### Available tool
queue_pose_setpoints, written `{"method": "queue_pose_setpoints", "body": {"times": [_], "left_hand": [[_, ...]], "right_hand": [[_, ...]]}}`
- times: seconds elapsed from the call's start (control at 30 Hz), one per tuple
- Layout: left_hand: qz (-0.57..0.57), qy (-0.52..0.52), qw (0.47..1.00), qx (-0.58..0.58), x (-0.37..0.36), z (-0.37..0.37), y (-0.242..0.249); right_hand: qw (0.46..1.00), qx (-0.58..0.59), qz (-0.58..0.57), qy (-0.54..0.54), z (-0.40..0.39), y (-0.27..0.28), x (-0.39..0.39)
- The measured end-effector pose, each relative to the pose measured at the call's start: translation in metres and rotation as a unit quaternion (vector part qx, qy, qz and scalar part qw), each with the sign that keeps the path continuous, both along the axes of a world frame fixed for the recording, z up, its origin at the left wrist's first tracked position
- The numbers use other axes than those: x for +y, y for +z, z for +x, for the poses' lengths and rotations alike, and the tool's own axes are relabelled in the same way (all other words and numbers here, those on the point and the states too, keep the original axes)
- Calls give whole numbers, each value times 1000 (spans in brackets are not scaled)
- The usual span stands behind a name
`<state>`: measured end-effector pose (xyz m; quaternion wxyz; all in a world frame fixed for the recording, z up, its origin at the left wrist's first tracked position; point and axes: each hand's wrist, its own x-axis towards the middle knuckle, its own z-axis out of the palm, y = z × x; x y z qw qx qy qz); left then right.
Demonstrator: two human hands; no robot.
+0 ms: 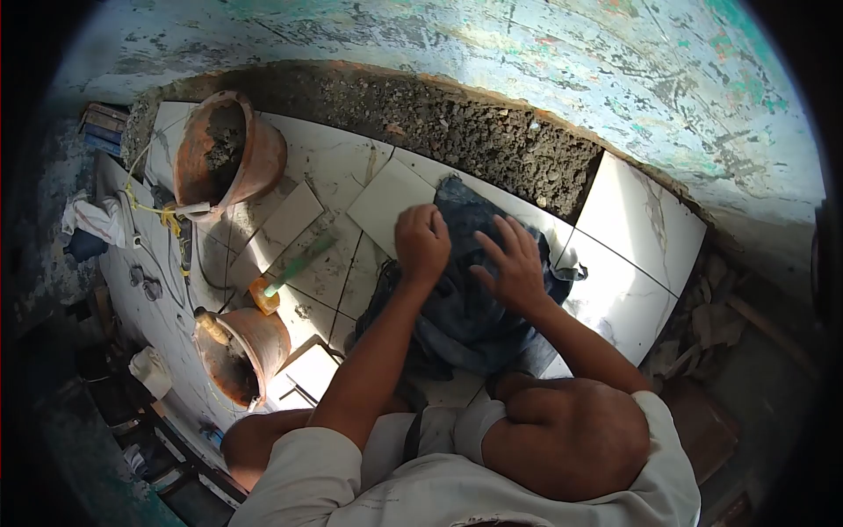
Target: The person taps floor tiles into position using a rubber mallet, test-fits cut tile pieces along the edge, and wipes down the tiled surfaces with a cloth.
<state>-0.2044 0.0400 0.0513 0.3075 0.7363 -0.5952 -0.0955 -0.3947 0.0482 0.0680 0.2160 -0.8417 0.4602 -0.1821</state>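
Note:
A crumpled dark blue cloth (470, 307), perhaps a garment, lies in front of me on the tiles. My left hand (422, 243) is closed in a loose fist at the cloth's upper left edge; whatever its fingers hold, if anything, is hidden. Over the cloth's right side, my right hand (514, 268) has its fingers spread and holds nothing. Left of the cloth, a pale loose tile (386, 204) rests beside my left hand. Further left lies a mallet (264, 296) with an orange head and a green handle.
Two clay-coloured buckets (263, 158) stand on the left, the nearer with a wooden-handled tool (211, 326) in it. A smaller tile (293, 213) lies between them. Rough mortar (500, 149) fills a strip along the wall (527, 53). Rubble (702, 325) lies right.

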Motion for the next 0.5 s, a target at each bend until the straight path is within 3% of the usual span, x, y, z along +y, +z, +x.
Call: {"method": "queue_pose_setpoints", "body": {"times": [0.07, 0.1, 0.17, 0.3, 0.37, 0.43, 0.5], "left_hand": [[115, -19, 992, -37, -8, 52, -26], [157, -33, 986, -38, -8, 69, -41], [201, -70, 974, -72, -1, 78, -46], [237, -104, 958, -120, 2, 79, -53], [250, -95, 957, -117, -1, 77, -52], [265, -88, 953, -115, -3, 78, -48], [280, -91, 952, -86, -4, 81, -43]], "right_hand": [[992, 18, 20, 120, 21, -18, -8], [993, 23, 23, 114, 22, -34, -10], [972, 92, 33, 213, 24, -56, -11], [965, 122, 27, 230, 1, -59, 16], [929, 185, 46, 317, -15, -55, 32], [861, 252, 72, 436, -27, -34, 49], [827, 254, 111, 489, -34, -39, 68]]}}
